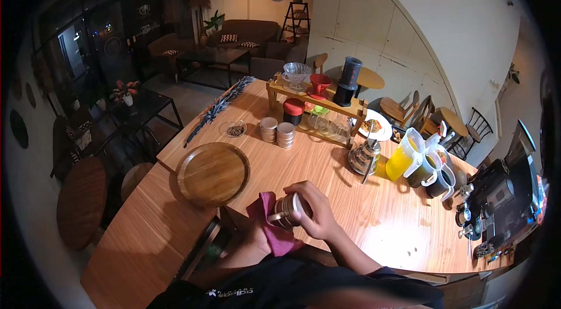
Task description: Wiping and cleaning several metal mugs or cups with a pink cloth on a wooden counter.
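Observation:
My right hand [316,214] grips a small round banded container [285,212], which is tilted over the front edge of the wooden counter. In my left hand [257,239] is a purple cloth [280,239], pressed against the container's left side and hanging down below it. Part of the container is hidden by my fingers and the cloth. To the left of my hands lies a round wooden tray [214,174] with a raised rim. Two similar banded containers with pale lids, a left one [268,129] and a right one [285,135], stand farther back.
A glass dish of dark beans [236,130] sits behind the tray. A wooden rack [315,100] carries coffee drippers and a dark grinder-like device. Rightward stand a metal-and-glass dispenser [364,157], plastic pitchers of liquid [404,155] and a black machine [504,195].

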`<state>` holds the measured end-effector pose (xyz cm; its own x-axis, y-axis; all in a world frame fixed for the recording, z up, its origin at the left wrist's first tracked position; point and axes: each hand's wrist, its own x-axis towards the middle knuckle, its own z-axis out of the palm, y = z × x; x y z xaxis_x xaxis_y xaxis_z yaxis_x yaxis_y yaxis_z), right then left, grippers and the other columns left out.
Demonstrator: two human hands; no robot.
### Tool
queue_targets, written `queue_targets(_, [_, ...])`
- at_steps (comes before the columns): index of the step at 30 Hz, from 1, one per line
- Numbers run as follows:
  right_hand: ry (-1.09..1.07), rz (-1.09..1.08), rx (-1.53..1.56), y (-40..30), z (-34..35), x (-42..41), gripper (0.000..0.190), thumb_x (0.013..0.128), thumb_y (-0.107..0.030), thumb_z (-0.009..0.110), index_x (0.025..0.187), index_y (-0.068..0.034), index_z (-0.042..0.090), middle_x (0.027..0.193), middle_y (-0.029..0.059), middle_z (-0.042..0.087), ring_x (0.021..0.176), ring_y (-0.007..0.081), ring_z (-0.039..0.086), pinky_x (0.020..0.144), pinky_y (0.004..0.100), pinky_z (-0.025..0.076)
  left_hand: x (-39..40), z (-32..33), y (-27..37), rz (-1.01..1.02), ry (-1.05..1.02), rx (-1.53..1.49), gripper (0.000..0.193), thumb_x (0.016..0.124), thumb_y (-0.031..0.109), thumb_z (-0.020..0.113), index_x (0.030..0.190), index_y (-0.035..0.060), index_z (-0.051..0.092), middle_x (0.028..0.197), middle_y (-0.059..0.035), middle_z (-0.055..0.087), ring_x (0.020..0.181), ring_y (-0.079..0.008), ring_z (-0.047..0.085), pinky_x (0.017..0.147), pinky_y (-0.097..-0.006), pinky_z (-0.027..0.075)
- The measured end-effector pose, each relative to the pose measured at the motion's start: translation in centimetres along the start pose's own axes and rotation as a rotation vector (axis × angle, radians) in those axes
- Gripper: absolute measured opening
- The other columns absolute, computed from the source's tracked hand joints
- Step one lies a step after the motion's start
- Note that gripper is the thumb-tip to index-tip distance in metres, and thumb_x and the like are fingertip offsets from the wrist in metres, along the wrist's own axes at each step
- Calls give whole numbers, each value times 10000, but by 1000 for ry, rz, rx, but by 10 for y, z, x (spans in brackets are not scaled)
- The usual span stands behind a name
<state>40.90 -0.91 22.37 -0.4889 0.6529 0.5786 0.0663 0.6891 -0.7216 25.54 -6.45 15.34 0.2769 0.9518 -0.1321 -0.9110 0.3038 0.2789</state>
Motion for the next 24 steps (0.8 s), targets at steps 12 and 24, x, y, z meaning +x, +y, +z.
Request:
queue_targets(12, [449,380,432,-10,35,-4,272,1050,-230,437,1073,-7,590,1005,80,602,954,171,574,868,289,455,-9,-53,6,887,-171,1694,870,893,725,504,1392,12,479,1325,-145,589,1167,-268,609,977,-439,493])
queue_targets(24, [371,761,837,3,42,-21,230,1038,-259,464,1094,-69,581,944,26,557,891,134,542,795,273,454,-27,-6,35,776,-380,2376,338,897,323,647,1170,124,633,1030,-103,701,940,-290,700,810,-458,552])
